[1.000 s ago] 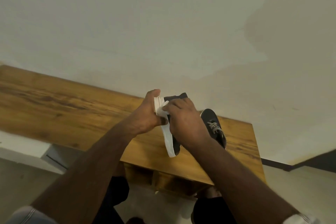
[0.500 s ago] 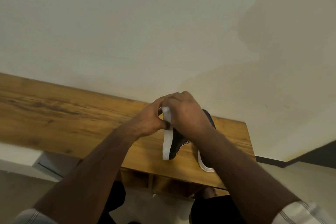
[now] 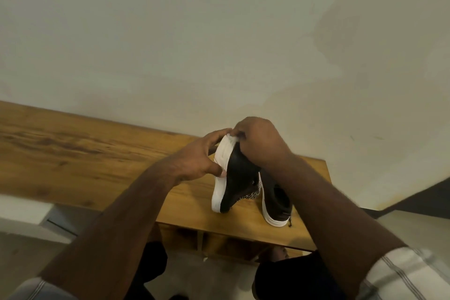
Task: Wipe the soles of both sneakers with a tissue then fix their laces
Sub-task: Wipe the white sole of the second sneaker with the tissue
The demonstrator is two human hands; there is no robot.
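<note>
So the held sneaker (image 3: 237, 175) sits just right of centre in the frame, tipped up on its end with the white sole (image 3: 220, 168) turned toward the left side and the black upper facing right. Its lower end touches the table (image 3: 73, 153) or hovers just over it, hard to tell which. The left hand (image 3: 197, 156) grips the sole edge, thumb on the near side and fingers wrapped over the top. The right hand (image 3: 259, 141) is curled over the upper tip of the shoe, pinching a bit of white tissue (image 3: 232, 137) against the sole there; only a small crumpled bit of it shows between the two hands.

Second sneaker (image 3: 276, 202) lies on the table just right of the held one, partly behind the right forearm, white sole rim toward the lower right. Speckled laces (image 3: 253, 193) show in the gap between the two shoes, can't tell which shoe they belong to.

The table is wooden and runs from the left edge of the frame to right of centre, pushed up against a plain pale wall (image 3: 219, 31) filling the whole upper half. Striped sleeves (image 3: 401, 273) show at the bottom corners.
</note>
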